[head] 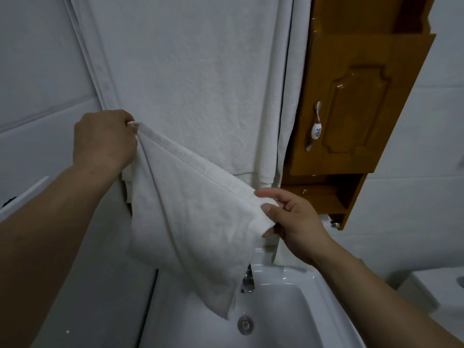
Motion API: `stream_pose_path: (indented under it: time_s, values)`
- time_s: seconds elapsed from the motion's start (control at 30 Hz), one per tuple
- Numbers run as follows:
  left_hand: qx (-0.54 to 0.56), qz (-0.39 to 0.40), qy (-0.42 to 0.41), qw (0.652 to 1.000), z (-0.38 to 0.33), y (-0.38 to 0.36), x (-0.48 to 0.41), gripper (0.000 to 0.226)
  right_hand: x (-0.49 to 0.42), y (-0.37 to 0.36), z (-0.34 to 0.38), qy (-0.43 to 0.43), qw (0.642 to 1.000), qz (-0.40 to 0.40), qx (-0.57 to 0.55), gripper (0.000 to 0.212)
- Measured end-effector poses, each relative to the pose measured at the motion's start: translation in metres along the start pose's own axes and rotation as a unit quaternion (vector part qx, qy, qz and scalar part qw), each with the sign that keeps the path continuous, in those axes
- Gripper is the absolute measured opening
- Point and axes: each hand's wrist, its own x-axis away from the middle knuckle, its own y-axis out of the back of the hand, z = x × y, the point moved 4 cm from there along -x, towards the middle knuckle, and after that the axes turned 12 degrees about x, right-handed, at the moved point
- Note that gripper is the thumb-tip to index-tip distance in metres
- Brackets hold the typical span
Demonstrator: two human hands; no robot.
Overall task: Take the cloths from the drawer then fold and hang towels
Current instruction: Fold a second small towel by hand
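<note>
My left hand (105, 139), high, and right hand (293, 222), low, each pinch a corner of the slanting white terry towel (190, 222).

Two hands (105, 140) (297, 223), one sink (283, 274), one cabinet (356, 101)

The white washbasin (281, 273) at the bottom is the one bearing surface. A metal drain (245, 324) sits in the floor of its bowl and a chrome tap (248, 278) stands on its back rim, half hidden by the lower corner of a small white towel (190, 222) (whether that cloth touches the bowl cannot be told). Above, a large white towel (188, 84) hangs flat against the wall, its top out of view, and just to its right a wooden cabinet (351, 109) has an open shelf (324, 205) holding a small drawer (308, 190).
</note>
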Motion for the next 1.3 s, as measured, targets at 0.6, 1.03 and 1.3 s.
stream_pose_path:
  time_s: [0.6,1.03,1.3]
  values:
    - [0.013,-0.004,-0.009,1.0,0.002,-0.009,-0.011,0.028,-0.007,0.004,0.0,0.015,0.992,-0.092,0.089,0.015]
    - [0.031,-0.005,-0.023,0.999,-0.012,-0.015,-0.02,0.028,-0.017,-0.01,-0.018,-0.064,0.927,0.059,0.365,0.023]
    - [0.028,0.005,-0.022,0.999,-0.011,-0.022,-0.021,0.029,-0.025,-0.003,-0.016,-0.044,0.925,0.012,0.377,0.005]
